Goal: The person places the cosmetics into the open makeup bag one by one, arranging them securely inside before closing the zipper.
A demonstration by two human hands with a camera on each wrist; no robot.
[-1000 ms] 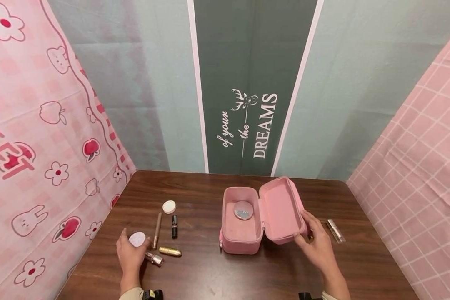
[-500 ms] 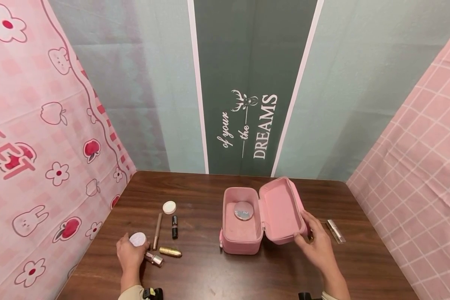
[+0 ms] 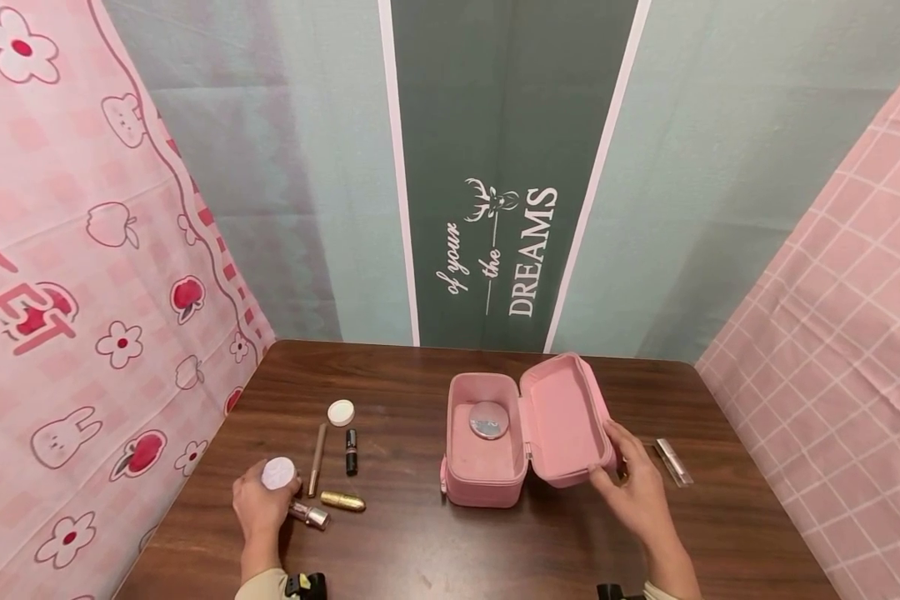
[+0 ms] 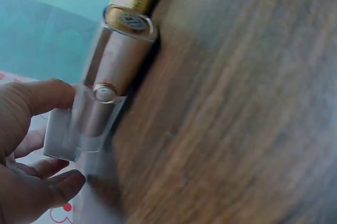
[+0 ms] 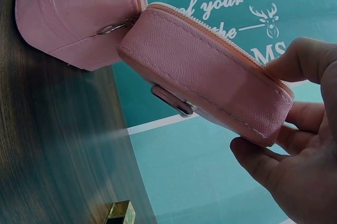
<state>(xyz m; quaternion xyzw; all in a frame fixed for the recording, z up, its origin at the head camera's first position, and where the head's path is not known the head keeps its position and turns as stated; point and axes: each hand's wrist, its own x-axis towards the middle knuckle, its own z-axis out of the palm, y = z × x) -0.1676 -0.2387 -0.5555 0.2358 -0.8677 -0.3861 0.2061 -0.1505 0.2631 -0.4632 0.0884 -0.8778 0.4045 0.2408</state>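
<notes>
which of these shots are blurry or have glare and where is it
Head view: mostly sharp, soft glare on the table near the bottom edge; left wrist view: the table's grain is smeared by blur, the tube beside it clearer; right wrist view: darker, a pale sheen on the table, but the stitching on the lid is readable.

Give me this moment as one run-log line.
left hand: grips round white container | right hand: holds pink lid | pink case: open, compact inside | table: gold tube, black tube left of case
</notes>
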